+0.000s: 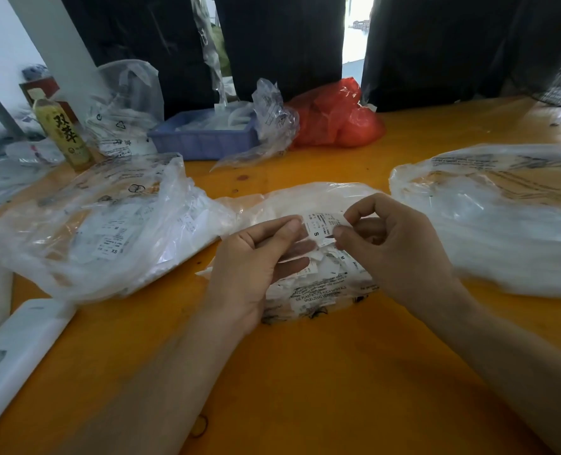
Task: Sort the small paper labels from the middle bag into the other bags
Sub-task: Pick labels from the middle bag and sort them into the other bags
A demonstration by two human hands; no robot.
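A small white paper label (322, 224) printed with an "S" is held above the middle bag (318, 284), a clear plastic bag full of loose labels on the orange table. My left hand (259, 257) pinches the label's left edge with thumb and fingers. My right hand (390, 241) pinches its right edge between thumb and forefinger. A clear bag (102, 224) holding labels marked "XS" lies to the left. Another clear bag (502, 218) lies to the right.
A white phone-like case (16, 356) lies at the front left. At the back stand a yellow drink bottle (62, 133), a blue plastic tray (203, 136) with crumpled plastic, and a red bag (338, 116). Dark fabric hangs behind the table (305, 389).
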